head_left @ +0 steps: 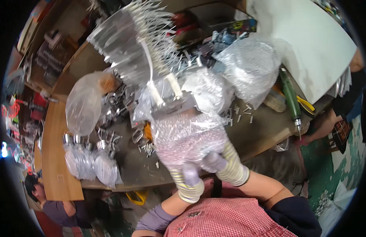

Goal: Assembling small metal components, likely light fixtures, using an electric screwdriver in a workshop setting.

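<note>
My left hand [187,179], in a striped glove with purple-grey fingers, grips the lower edge of a bubble-wrap bag [187,138]. My right hand [226,162], gloved alike, holds the same bag by its lower right side, thumb on top. From the bag's upper end sticks out a flat metal plate [177,106] with two white-sleeved leads [174,85]; how far it reaches inside is hard to make out. Just beyond stands a stack of thin grey metal plates [121,41] with many white wire ends along one side.
Bubble-wrapped bundles [250,65] and a clear plastic bag [83,104] lie around the bench. Wrapped metal rings [86,158] sit at left, small white pieces [238,114] at right. A green power screwdriver [289,93] and yellow-handled pliers [305,105] lie right. Another person [58,205] sits lower left.
</note>
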A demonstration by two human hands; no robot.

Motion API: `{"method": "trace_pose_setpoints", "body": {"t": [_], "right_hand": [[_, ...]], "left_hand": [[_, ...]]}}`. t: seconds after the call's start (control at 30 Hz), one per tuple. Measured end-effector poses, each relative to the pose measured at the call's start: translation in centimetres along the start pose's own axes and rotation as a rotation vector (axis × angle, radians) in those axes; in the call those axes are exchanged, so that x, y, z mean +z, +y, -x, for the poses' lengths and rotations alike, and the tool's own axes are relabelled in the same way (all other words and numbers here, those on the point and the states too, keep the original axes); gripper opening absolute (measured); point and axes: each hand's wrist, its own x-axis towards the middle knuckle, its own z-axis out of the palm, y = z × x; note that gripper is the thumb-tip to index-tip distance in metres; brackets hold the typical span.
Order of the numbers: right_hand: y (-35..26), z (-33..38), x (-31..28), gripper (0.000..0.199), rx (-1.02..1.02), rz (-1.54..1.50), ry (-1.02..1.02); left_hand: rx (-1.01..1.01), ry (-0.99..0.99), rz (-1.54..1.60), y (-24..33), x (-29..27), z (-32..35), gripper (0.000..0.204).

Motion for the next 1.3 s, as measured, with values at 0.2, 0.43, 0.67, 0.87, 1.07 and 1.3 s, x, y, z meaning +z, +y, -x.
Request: {"method": "trace_pose_setpoints", "body": {"t": [0.2, 0.43, 0.67, 0.87, 1.07, 1.3], "right_hand": [[-1.9, -0.6, -1.2, 0.064, 0.362, 0.048, 0.047], [-2.3, -2.1, -4.5, 0.055, 0.573, 0.287, -0.091], [-2.3, -3.7, -4.3, 0.05, 0.592, 0.5, -0.136], [-2.5, -3.4, -5.4, 0.054, 0.541, 0.421, -0.059], [-3.0, -3.1, -6.6, 0.053, 0.458, 0.631, 0.004], [-4.3, -2.5, 0.9, 0.041, -0.557, 2.171, -0.114]], "left_hand": [[-0.087, -0.847, -0.323, -0.3, -5.3, 3.6, 0.039], [0.57, -0.575, -0.561, 2.6, -9.3, 0.7, 0.031], [0.082, -0.648, -0.8, -0.8, -12.7, -1.5, 0.095], [-0.235, -0.503, -0.474, 0.1, -13.1, -2.0, 0.072], [-0.24, -0.6, -0.598, 1.1, -15.5, -2.6, 0.017], [-0.029, -0.604, -0.794, 1.3, -15.4, -2.1, 0.011]]}}
